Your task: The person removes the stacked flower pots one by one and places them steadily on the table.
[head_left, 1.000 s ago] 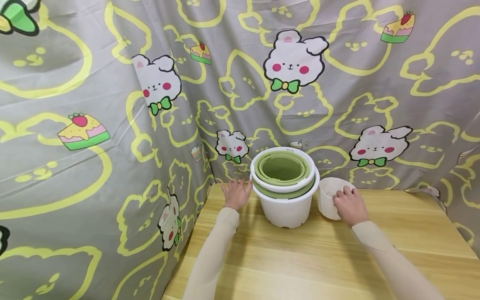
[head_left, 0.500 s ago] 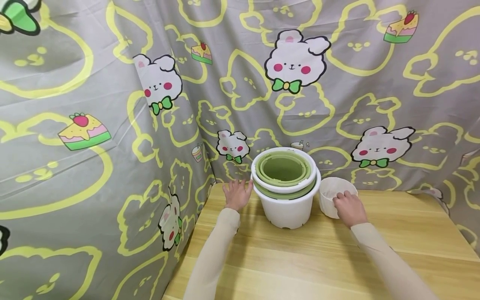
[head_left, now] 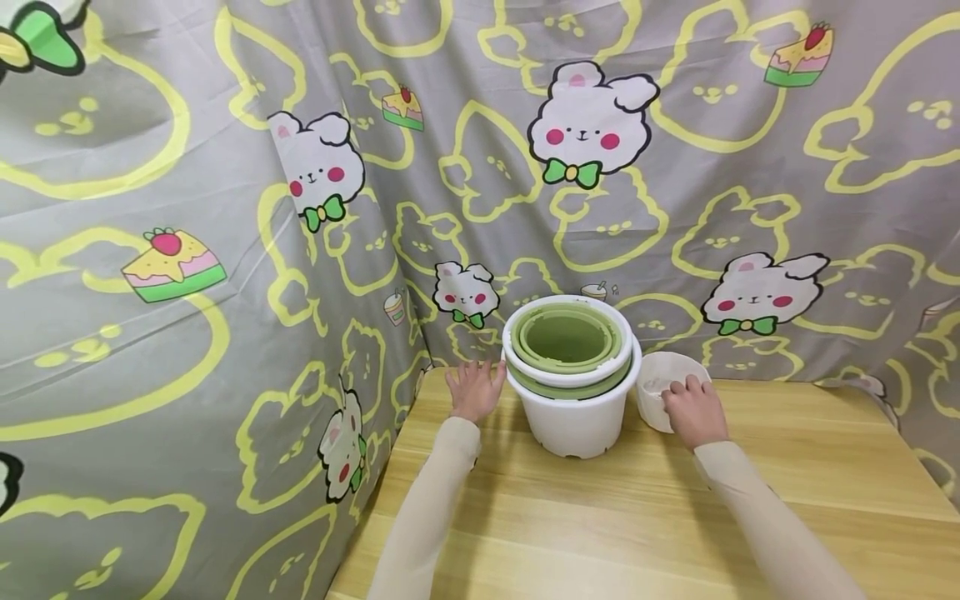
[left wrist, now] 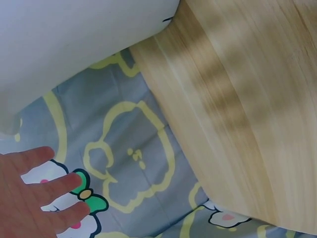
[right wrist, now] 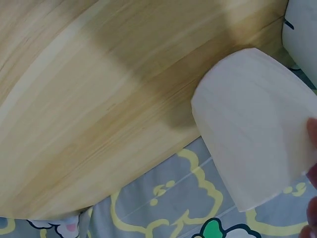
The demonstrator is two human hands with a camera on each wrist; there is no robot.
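A stack of nested pots stands on the wooden table, with a large white pot (head_left: 573,429) outermost and a green pot (head_left: 566,337) innermost. Left of the stack, my left hand (head_left: 476,392) has its fingers spread, the thumb side right at the white rim. In the left wrist view those fingers (left wrist: 64,186) are straight and grip nothing. On the stack's right is a small, plain white pot (right wrist: 252,124), upright. My right hand (head_left: 696,412) pinches its near right rim with curled fingers, part of them inside the opening. The hand covers part of that rim.
The wooden table (head_left: 540,533) reaches toward the camera and to the right. A grey curtain (head_left: 480,208) with rabbit and cake prints hangs close behind the pots and along the left side.
The small white pot and my right hand have shifted slightly, first right and then back left. My left hand and the nested pots stay where they were.
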